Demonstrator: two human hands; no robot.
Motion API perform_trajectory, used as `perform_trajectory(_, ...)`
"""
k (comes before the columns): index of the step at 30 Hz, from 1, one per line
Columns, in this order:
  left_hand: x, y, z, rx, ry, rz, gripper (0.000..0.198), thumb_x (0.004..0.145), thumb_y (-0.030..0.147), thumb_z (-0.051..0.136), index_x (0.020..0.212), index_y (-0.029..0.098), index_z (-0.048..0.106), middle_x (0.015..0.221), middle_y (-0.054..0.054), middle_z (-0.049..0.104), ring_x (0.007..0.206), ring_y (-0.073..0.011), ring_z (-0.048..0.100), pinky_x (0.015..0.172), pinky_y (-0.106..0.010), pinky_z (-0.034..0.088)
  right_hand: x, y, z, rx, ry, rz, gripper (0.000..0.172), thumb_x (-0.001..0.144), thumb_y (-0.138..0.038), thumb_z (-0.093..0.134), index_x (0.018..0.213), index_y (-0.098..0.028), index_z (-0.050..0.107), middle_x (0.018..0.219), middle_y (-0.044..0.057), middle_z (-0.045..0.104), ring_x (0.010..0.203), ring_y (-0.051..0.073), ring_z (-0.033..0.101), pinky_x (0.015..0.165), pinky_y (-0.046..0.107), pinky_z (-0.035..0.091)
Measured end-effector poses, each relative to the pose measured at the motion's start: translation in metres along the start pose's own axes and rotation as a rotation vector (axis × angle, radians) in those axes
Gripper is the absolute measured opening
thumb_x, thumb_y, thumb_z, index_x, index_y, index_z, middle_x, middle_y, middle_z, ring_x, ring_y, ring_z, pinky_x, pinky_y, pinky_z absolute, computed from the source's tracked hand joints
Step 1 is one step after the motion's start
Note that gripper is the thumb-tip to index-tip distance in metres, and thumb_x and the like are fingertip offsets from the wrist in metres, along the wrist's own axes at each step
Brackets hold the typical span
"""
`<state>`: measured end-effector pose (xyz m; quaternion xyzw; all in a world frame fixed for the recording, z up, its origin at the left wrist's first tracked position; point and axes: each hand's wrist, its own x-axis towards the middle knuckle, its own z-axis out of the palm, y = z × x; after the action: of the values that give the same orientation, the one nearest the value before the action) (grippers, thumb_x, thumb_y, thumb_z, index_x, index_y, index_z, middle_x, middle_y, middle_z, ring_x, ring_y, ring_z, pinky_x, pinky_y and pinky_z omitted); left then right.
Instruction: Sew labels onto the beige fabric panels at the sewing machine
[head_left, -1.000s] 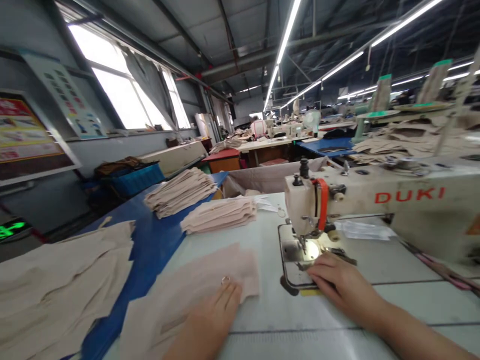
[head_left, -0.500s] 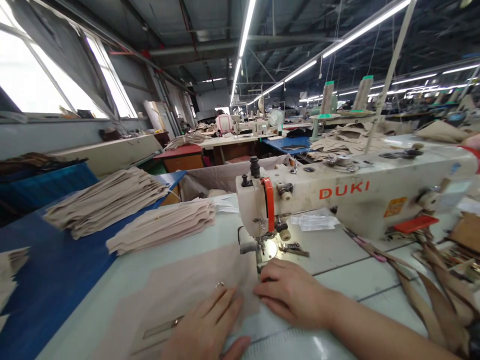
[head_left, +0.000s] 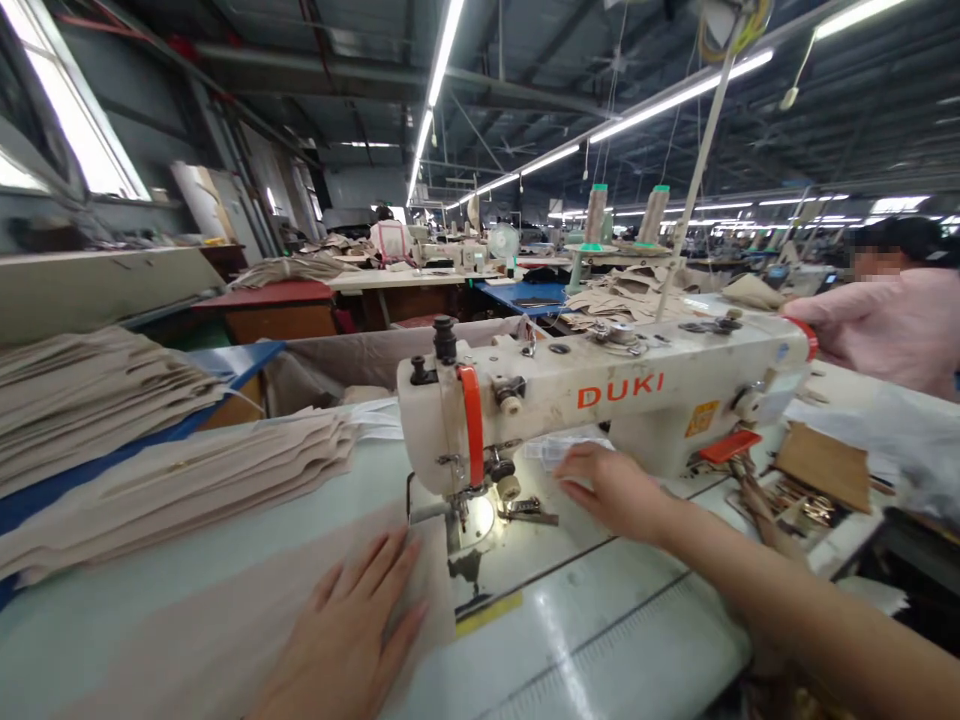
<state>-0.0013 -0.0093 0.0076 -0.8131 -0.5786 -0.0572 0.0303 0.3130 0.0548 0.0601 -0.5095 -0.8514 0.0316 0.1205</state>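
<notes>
Resting my spread left hand (head_left: 341, 620) on the beige panel (head_left: 232, 610), presumably to steady it, I hold my right hand (head_left: 619, 495) half-curled near white strips (head_left: 541, 450), grip unclear.

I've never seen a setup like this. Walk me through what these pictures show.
There is no robot here, just a person's two bare hands. The view comes from a camera worn on the head, looking forward and down.

The large pale machine marked DUKI is a sewing machine, its lamp lit near the needle. It stands on a pale green table.

The left hand lies spread on a pale fabric piece, pressing rather than gripping. The right hand is beside some white strips; whether it touches or holds anything is unclear.

Farther left lies a fabric stack. At far right is another person in a pink top.
</notes>
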Motion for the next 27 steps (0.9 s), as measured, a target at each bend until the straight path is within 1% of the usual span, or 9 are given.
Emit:
perform_trajectory(1,0.001,0.001,0.000,0.001,-0.011,-0.009,0.054,0.092,0.037,0.038,0.141,0.019,0.052,0.147,-0.012,0.047,0.135,-0.0301,0.046,0.108,-0.054,0.037,0.004,0.013,-0.002,-0.046,0.011,0.085,0.018,0.094,-0.018,0.052,0.099,-0.018,0.069,0.105,0.009,0.067,0.100,0.021,0.061,0.087,0.029,0.046)
perform_trajectory(3,0.003,0.002,0.000,0.005,-0.027,-0.020,0.054,0.091,0.037,0.037,0.140,0.019,0.052,0.147,-0.012,0.047,0.135,-0.0311,0.046,0.108,-0.056,0.037,0.010,0.034,0.000,-0.107,0.015,0.181,0.018,0.094,-0.018,0.052,0.101,-0.016,0.069,0.107,0.011,0.066,0.098,0.023,0.061,0.085,0.031,0.046)
perform_trajectory(6,0.005,0.000,0.004,0.012,-0.035,-0.029,0.056,0.091,0.040,0.037,0.140,0.019,0.053,0.147,-0.013,0.047,0.134,-0.0326,0.046,0.107,-0.059,0.037,0.016,0.047,0.008,-0.143,0.006,0.214,0.018,0.095,-0.018,0.051,0.097,-0.016,0.069,0.104,0.009,0.067,0.098,0.022,0.061,0.085,0.030,0.045)
perform_trajectory(9,0.006,-0.004,0.008,0.014,-0.036,-0.031,0.056,0.090,0.042,0.037,0.139,0.020,0.054,0.146,-0.012,0.048,0.133,-0.0324,0.047,0.107,-0.058,0.038,0.018,0.047,0.012,-0.164,0.004,0.232,0.019,0.096,-0.018,0.050,0.095,-0.016,0.068,0.103,0.009,0.068,0.097,0.023,0.061,0.083,0.030,0.045)
perform_trajectory(12,0.006,-0.006,0.010,0.021,-0.024,-0.029,0.055,0.090,0.042,0.037,0.137,0.021,0.056,0.145,-0.012,0.050,0.132,-0.0321,0.049,0.106,-0.057,0.039,0.018,0.046,0.010,-0.172,0.004,0.240,0.018,0.096,-0.018,0.052,0.093,-0.016,0.069,0.100,0.008,0.069,0.095,0.022,0.062,0.081,0.029,0.045)
perform_trajectory(16,0.007,-0.006,0.011,0.015,-0.005,-0.018,0.054,0.090,0.041,0.037,0.136,0.021,0.057,0.143,-0.012,0.052,0.131,-0.0325,0.050,0.105,-0.057,0.041,0.017,0.047,0.007,-0.175,0.007,0.227,0.019,0.097,-0.021,0.052,0.092,-0.019,0.070,0.100,0.006,0.070,0.096,0.021,0.063,0.081,0.027,0.045)
perform_trajectory(20,0.007,-0.006,0.011,-0.005,0.003,-0.033,0.054,0.090,0.041,0.038,0.136,0.021,0.058,0.143,-0.012,0.053,0.130,-0.0323,0.051,0.106,-0.056,0.040,0.016,0.047,0.008,-0.188,0.022,0.207,0.022,0.097,-0.021,0.051,0.089,-0.018,0.071,0.098,0.006,0.070,0.094,0.021,0.063,0.079,0.026,0.045)
perform_trajectory(25,0.006,-0.007,0.015,-0.015,0.037,-0.007,0.055,0.090,0.041,0.036,0.134,0.019,0.059,0.143,-0.014,0.053,0.130,-0.0332,0.052,0.104,-0.058,0.040,0.017,0.046,0.006,-0.226,0.108,0.183,0.020,0.096,-0.016,0.053,0.087,-0.016,0.070,0.094,0.008,0.070,0.091,0.021,0.063,0.075,0.027,0.044)
perform_trajectory(27,0.004,-0.009,0.014,-0.024,0.081,0.017,0.054,0.091,0.041,0.034,0.132,0.017,0.060,0.140,-0.014,0.055,0.127,-0.0329,0.054,0.103,-0.058,0.042,0.016,0.043,0.003,-0.243,0.153,0.153,0.019,0.095,-0.014,0.054,0.085,-0.015,0.070,0.090,0.008,0.069,0.089,0.020,0.062,0.075,0.027,0.044)
